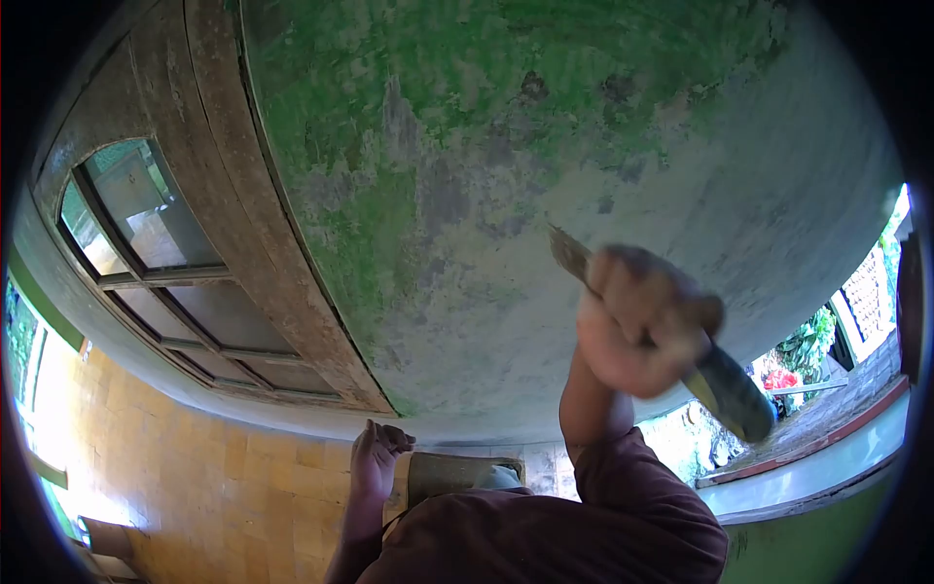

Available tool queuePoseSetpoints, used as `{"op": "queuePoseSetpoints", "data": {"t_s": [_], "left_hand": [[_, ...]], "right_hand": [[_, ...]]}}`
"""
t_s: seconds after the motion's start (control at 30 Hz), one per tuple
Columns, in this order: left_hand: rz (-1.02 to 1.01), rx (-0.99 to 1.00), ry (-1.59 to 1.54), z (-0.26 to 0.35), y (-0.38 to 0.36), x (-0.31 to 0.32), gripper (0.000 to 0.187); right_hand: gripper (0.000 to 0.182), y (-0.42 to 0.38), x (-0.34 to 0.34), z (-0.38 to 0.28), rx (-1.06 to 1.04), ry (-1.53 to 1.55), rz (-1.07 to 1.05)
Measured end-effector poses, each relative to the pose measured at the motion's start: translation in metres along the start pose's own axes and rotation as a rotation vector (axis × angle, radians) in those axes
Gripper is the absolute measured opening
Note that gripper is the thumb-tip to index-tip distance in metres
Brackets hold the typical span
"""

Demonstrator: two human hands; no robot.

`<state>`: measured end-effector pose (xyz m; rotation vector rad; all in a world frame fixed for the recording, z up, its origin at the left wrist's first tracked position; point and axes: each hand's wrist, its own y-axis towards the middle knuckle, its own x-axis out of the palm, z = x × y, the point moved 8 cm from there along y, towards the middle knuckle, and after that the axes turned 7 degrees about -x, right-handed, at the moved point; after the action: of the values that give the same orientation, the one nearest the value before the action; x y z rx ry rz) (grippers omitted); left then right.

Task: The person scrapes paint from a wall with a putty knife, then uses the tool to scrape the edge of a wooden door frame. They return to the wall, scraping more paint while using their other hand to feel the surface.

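My right hand (pixel 647 321) is raised in front of the wall, its fingers wrapped round a scraper (pixel 732 391) and somewhat blurred. The scraper's dark handle with yellow parts sticks out below the fist. Its blade (pixel 569 255) points up and left toward the wall; whether it touches cannot be told. The wall (pixel 467 214) carries patchy green paint, with pale grey plaster bared in many places. Lower down, near the wall's foot, my left hand (pixel 379 457) hangs with curled fingers, and nothing shows in it.
A worn wooden window frame (pixel 282 234) with glass panes borders the wall on the left. Yellowish tiles (pixel 243 487) cover the floor below. A dark brownish object (pixel 452 472) lies by the wall's foot. At right is an opening with a ledge (pixel 817 428) and plants (pixel 808 341) outside.
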<state>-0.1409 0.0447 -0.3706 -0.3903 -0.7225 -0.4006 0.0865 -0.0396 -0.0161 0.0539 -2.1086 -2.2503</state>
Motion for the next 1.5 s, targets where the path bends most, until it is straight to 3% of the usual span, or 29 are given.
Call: {"op": "queuePoseSetpoints", "data": {"t_s": [0.1, 0.23, 0.27, 0.37, 0.57, 0.7, 0.87, 0.97, 1.13, 1.23, 1.3, 1.4, 1.5], "left_hand": [[0.017, -0.031, 0.010, -0.003, -0.003, -0.001, 0.038], [-0.026, -0.022, -0.002, -0.004, 0.002, 0.000, 0.039], [-0.028, -0.021, -0.001, -0.002, 0.004, 0.003, 0.039], [0.033, -0.052, 0.021, -0.004, 0.000, 0.001, 0.039], [0.009, -0.027, 0.003, -0.004, 0.004, -0.002, 0.039], [0.027, -0.035, 0.025, -0.003, 0.001, 0.000, 0.039], [0.007, -0.023, 0.014, -0.004, 0.004, -0.003, 0.040], [0.051, -0.054, 0.030, -0.001, -0.002, 0.001, 0.040], [-0.001, -0.025, 0.019, -0.005, 0.004, -0.008, 0.039], [0.068, -0.058, 0.021, -0.003, -0.001, -0.002, 0.040], [0.049, -0.052, 0.028, -0.002, -0.001, -0.001, 0.040], [0.017, -0.031, 0.024, -0.004, 0.001, -0.007, 0.040], [0.018, -0.041, 0.046, -0.005, 0.000, -0.008, 0.039]], "right_hand": [[0.024, -0.008, -0.017, 0.044, 0.068, -0.046, 0.111], [0.024, 0.001, -0.005, 0.006, 0.023, 0.019, 0.025], [0.025, 0.002, -0.002, -0.002, -0.069, 0.026, -0.018], [0.027, -0.012, -0.017, 0.044, 0.031, -0.087, 0.126], [0.025, -0.003, -0.009, 0.003, -0.025, 0.005, 0.029], [0.030, -0.012, -0.019, 0.045, 0.064, -0.008, 0.079], [0.028, 0.000, -0.015, -0.003, -0.057, 0.098, 0.157], [0.029, -0.013, -0.018, 0.046, 0.060, -0.024, 0.084], [0.027, -0.003, -0.016, 0.003, -0.025, 0.057, 0.047], [0.028, -0.018, -0.021, 0.049, 0.041, 0.002, 0.148], [0.029, -0.009, -0.021, 0.040, 0.057, 0.021, 0.120], [0.028, -0.002, -0.012, 0.002, -0.081, 0.095, 0.074], [0.028, -0.016, -0.017, 0.048, 0.030, -0.042, 0.135]]}}
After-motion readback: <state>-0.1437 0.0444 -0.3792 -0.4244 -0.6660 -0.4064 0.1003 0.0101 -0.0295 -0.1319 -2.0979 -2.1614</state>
